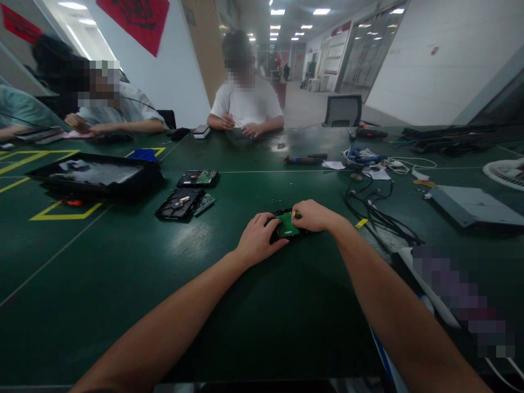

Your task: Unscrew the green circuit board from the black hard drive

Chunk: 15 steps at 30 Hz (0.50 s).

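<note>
A hard drive (288, 224) lies on the green table in front of me, its green circuit board facing up. My left hand (258, 239) grips its left end, with fingers along the far edge and the thumb along the near edge. Over the right part of the board, my right hand (311, 215) is closed around a small screwdriver (297, 214) with a black and yellow handle. The screwdriver's tip is hidden. Several tiny screws (279, 200) are scattered just beyond the drive.
To the left sit a black drive (198, 178), a black drive casing (179, 204), a loose circuit board (204, 204) and a black tray (94, 177). Black cables (379, 215) and a grey metal box (475, 206) lie on the right. A person (248, 103) sits across the table.
</note>
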Each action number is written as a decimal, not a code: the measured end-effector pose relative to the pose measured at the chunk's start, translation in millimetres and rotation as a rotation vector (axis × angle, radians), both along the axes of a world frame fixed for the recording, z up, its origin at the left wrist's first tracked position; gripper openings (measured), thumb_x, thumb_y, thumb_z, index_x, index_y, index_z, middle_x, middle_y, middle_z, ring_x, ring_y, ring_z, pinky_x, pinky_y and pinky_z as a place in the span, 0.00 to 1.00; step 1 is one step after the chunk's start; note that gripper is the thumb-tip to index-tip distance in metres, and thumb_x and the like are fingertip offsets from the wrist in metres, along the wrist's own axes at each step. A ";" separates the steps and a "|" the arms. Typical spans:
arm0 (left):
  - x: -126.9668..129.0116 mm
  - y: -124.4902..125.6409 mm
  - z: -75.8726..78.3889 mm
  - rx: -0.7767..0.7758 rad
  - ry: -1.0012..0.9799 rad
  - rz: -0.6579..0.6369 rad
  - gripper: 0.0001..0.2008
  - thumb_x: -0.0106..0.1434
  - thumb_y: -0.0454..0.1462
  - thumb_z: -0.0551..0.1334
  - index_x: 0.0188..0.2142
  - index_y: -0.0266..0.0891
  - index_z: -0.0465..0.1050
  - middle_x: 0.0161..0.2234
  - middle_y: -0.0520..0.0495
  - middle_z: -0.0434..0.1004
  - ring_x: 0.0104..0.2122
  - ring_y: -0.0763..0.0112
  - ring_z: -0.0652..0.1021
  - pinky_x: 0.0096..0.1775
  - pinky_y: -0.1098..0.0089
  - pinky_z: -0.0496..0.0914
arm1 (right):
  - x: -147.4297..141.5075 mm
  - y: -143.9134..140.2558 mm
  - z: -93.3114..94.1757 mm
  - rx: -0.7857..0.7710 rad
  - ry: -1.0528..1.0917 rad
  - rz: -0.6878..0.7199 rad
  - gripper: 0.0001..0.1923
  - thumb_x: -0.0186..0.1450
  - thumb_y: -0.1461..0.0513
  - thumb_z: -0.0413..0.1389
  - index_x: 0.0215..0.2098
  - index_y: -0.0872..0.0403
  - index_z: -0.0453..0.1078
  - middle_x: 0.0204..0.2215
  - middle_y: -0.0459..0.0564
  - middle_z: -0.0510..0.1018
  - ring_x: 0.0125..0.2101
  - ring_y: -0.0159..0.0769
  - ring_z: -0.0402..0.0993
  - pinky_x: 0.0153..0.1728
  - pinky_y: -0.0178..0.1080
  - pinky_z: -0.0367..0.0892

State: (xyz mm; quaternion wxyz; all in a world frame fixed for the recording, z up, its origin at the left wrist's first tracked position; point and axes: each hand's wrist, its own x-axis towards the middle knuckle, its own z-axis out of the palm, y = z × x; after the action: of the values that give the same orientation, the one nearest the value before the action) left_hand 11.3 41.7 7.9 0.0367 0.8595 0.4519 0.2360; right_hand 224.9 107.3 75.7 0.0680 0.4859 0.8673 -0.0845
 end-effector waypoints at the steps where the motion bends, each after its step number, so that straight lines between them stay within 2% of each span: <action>1: 0.2 0.1 -0.1 0.001 -0.001 0.002 0.27 0.65 0.53 0.65 0.58 0.42 0.70 0.57 0.37 0.69 0.57 0.49 0.70 0.57 0.49 0.71 | 0.0 0.3 -0.2 0.001 0.001 0.000 0.13 0.68 0.57 0.55 0.42 0.56 0.79 0.40 0.59 0.84 0.40 0.44 0.80 0.34 0.36 0.64; 15: 0.4 0.2 0.1 -0.008 -0.019 -0.010 0.26 0.65 0.52 0.65 0.58 0.43 0.69 0.57 0.38 0.69 0.57 0.49 0.71 0.56 0.49 0.71 | 0.7 -0.5 -1.7 -0.034 0.014 -0.017 0.14 0.68 0.56 0.54 0.41 0.58 0.78 0.40 0.60 0.84 0.38 0.42 0.80 0.32 0.35 0.64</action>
State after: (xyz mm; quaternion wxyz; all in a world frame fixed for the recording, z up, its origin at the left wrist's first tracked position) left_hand 11.7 41.9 8.0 0.0455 0.8592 0.4484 0.2420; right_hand 225.6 106.8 74.0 0.0696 0.4916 0.8619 -0.1034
